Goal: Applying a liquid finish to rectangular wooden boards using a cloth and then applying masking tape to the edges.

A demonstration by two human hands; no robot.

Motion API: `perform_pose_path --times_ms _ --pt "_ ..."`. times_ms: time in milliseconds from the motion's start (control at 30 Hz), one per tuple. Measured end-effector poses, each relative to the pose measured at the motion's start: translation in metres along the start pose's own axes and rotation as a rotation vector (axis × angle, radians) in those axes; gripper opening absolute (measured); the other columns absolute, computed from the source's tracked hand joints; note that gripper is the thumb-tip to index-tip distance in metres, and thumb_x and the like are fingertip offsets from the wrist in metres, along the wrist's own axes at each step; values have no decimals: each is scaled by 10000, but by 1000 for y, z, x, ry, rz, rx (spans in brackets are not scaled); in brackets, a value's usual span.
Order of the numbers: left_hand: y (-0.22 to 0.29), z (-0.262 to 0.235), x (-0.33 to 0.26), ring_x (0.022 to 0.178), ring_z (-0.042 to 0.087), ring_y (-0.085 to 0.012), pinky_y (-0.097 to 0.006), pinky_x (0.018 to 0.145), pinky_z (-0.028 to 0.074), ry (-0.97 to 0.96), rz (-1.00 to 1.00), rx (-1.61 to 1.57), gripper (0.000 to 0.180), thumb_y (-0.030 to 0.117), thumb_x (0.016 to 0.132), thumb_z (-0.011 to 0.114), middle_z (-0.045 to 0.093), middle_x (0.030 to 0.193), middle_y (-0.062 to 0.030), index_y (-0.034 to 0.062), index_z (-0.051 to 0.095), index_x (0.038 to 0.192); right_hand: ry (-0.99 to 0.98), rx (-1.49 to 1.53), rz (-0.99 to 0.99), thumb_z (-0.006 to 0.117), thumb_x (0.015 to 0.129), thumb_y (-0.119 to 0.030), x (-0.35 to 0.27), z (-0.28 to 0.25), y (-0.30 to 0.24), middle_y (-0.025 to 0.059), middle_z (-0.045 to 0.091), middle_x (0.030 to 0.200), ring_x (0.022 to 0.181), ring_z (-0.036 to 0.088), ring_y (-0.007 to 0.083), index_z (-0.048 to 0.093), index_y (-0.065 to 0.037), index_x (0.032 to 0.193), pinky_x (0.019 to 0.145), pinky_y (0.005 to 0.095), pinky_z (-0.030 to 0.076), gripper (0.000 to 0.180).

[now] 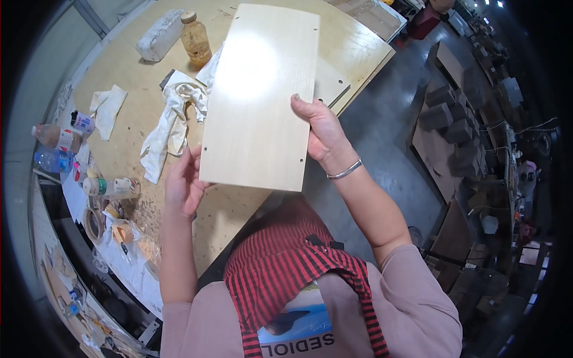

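Holding a pale wooden panel (259,95) up over the desk (128,128), left hand (184,182) gripping its lower left edge, right hand (322,131) its right edge. We see a white rag (170,122) just left of it.

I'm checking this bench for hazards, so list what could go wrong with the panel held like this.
1. The wooden panel is gripped only at its side edges by the left hand and right hand, so it might slip.
2. If it swings, it could knock over the amber bottle or snag the white rag beside it.
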State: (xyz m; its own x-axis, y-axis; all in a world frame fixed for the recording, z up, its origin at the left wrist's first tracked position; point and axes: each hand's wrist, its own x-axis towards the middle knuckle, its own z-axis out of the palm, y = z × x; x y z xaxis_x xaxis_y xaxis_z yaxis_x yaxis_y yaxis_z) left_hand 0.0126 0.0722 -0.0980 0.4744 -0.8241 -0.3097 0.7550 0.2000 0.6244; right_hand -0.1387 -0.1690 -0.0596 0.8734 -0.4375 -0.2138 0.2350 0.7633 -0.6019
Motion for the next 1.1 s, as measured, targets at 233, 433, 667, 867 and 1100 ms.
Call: perform_pose_path --times_ms 233,433,667,867,1100 --pt "-60 67 -35 782 687 -237 -331 664 588 26 -31 270 378 249 956 537 655 995 -192 -65 506 1164 112 50 -203 495 982 -160 -9 19 23 150 534 1279 1160 545 275 419 44 1307 1018 423 449 391" --pt "-56 80 -35 803 690 -225 -323 726 573 57 35 331 344 122 903 606 661 989 -216 -83 514 1163 206 197 -255 512 977 -180 -20 26 25 137 515 1295 1193 499 286 429 22 1303 1047 459 393 392" --pt "-42 88 -42 790 695 -243 -325 740 574 -56 49 286 330 68 896 590 667 975 -230 -117 524 1161 206 267 -190 490 985 -205 -23 33 16 158 479 1362 1259 455 302 412 15 1343 1100 454 347 427" --pt "-37 91 -44 785 697 -235 -292 743 558 -116 63 305 211 57 931 564 678 944 -204 -107 554 1063 211 284 -125 489 987 -220 -25 26 16 144 472 1353 1253 448 297 387 -1 1352 1094 453 345 437" --pt "-32 88 -45 765 701 -234 -285 725 560 -146 28 119 188 45 933 542 682 911 -201 -112 565 1033 226 348 -73 473 994 -223 -25 27 20 155 472 1352 1256 447 298 389 0 1348 1096 452 346 427"
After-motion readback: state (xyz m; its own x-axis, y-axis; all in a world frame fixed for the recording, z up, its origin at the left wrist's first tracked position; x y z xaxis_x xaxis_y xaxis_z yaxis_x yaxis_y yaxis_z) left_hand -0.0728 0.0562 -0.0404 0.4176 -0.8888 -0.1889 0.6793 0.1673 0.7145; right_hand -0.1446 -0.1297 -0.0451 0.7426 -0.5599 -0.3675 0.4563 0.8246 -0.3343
